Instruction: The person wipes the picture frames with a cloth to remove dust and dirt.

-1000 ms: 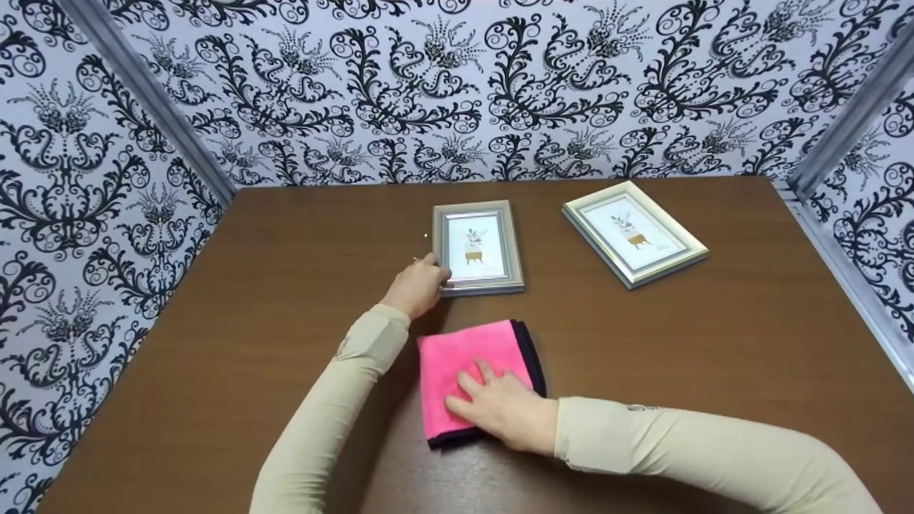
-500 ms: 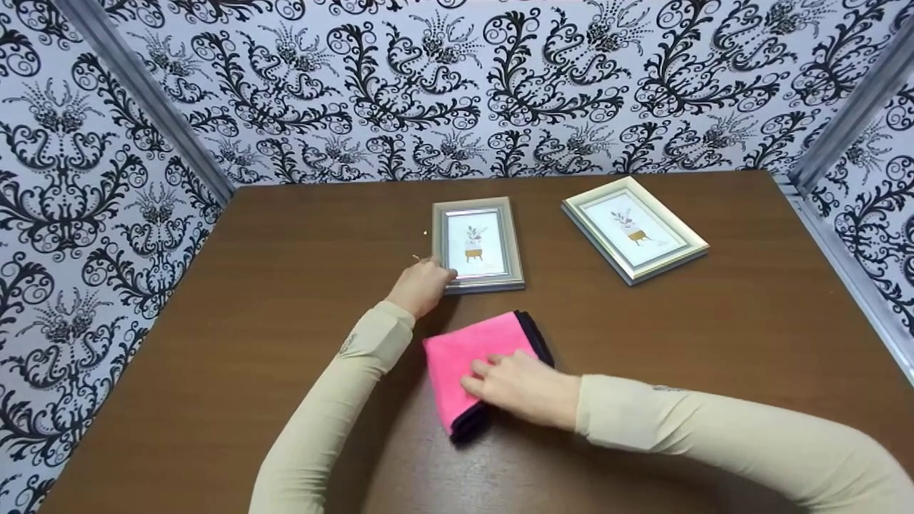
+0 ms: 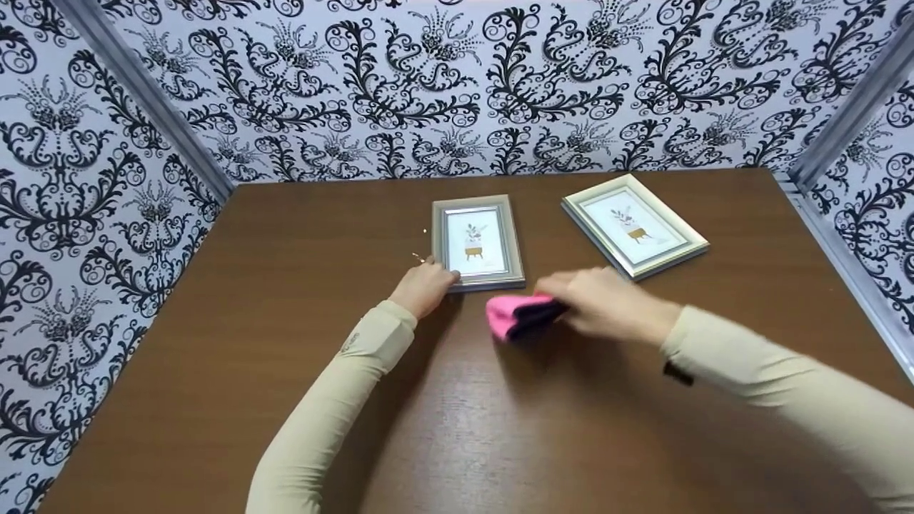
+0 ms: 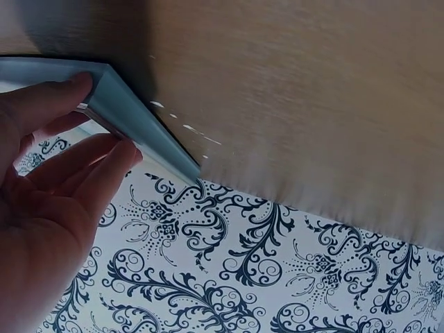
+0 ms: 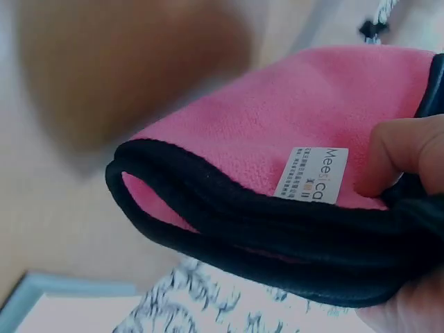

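In my head view a patterned wall (image 3: 307,93) backs the brown desk (image 3: 321,285), whose flat top carries two picture frames, both lying face up so their glass is exposed. The right frame (image 3: 634,226) sits askew and well apart from the other, perhaps parked to leave working room. The left frame (image 3: 474,243) lies nearly square to me; the left hand (image 3: 423,288) pinches its near left corner, I'd judge to anchor it against sliding. The cloth (image 3: 518,316), pink with black edging, looks lifted off the desk, just in front of that frame's near right corner. The right hand (image 3: 607,303) grips it folded in layers, which I reckon gives a thicker pad. Up close I see its white label (image 5: 312,175), a digit pressing the cloth just beside it.
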